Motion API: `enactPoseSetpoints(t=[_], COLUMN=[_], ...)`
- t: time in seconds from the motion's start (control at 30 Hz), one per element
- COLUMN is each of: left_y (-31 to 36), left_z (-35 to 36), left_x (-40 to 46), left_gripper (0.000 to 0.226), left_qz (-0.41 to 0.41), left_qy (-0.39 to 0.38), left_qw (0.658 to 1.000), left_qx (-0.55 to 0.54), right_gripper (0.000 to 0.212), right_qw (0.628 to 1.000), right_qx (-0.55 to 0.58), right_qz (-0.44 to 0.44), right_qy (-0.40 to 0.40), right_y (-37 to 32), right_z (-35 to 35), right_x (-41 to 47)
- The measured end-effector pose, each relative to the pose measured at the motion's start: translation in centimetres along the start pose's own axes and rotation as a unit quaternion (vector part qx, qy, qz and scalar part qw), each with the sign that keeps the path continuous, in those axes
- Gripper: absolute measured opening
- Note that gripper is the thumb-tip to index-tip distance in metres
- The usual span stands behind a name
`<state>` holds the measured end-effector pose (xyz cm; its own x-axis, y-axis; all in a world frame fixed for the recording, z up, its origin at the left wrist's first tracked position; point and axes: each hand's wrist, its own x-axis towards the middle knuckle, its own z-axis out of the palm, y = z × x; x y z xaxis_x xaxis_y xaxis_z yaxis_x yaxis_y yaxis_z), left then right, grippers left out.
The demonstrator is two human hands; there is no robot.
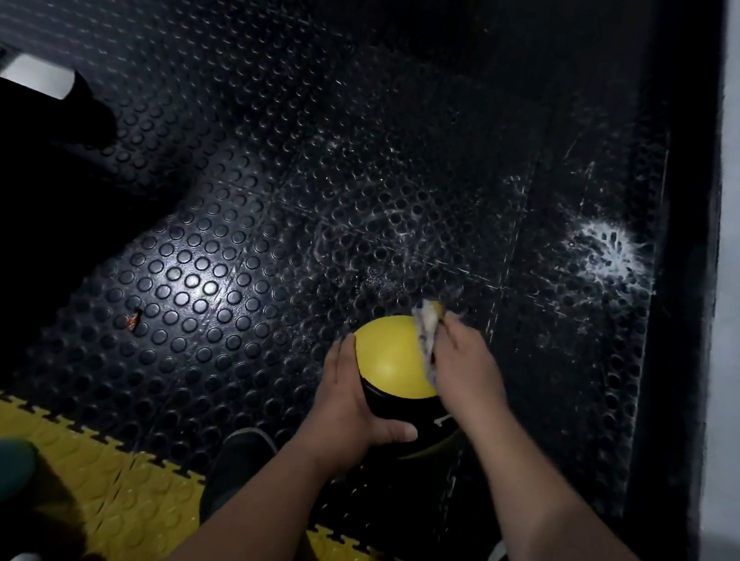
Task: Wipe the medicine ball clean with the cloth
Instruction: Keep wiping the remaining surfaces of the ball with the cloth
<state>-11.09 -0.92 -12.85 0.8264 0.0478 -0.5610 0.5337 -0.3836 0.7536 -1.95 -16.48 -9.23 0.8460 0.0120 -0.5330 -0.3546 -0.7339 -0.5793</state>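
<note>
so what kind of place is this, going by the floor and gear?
Probably a gym or workout room. The floor is black studded rubber matting edged with interlocking yellow tiles, and the left hand steadies a yellow-and-black medicine ball while the right hand wipes it with a cloth.

Both forearms are bare, with no sleeves, watch or bands showing on them. The left hand (351,404) and right hand (463,365) wear no gloves and no rings can be seen. Below the arms, a dark shoe (237,459) with a lighter edge around its toe shows. A pale strip of a second shoe (495,556) peeks out beside the right forearm.
</note>
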Motion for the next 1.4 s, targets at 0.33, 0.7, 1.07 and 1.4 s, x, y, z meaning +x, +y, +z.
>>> enactPoseSetpoints(t=[0.33, 0.7, 1.07, 1.4], left_y=[0.5, -1.0, -0.4, 1.7], left_z=[0.4, -0.4, -3.9, -7.0], left_x=[0.5, 2.2, 1.8, 2.6], left_gripper=[0.152, 0.123, 0.111, 0.124], left_qz=[-0.005, 0.006, -0.058, -0.120], left_qy=[0.038, 0.046, -0.075, -0.099], left_qw=[0.999, 0.988, 0.967, 0.961], left_qx=[-0.038, -0.148, -0.235, -0.228], right_gripper=[0.037, 0.048, 0.036, 0.021], right_qw=[0.977, 0.955, 0.840, 0.937], right_qx=[0.158, 0.231, 0.467, 0.321], right_qz=[0.066, 0.064, 0.277, 0.084], right_qy=[0.130, 0.177, 0.015, 0.110], right_y=[1.4, 1.0, 3.4, -0.5], right_z=[2.7, 4.9, 1.9, 1.8], right_x=[-3.4, -5.4, 1.1, -4.3])
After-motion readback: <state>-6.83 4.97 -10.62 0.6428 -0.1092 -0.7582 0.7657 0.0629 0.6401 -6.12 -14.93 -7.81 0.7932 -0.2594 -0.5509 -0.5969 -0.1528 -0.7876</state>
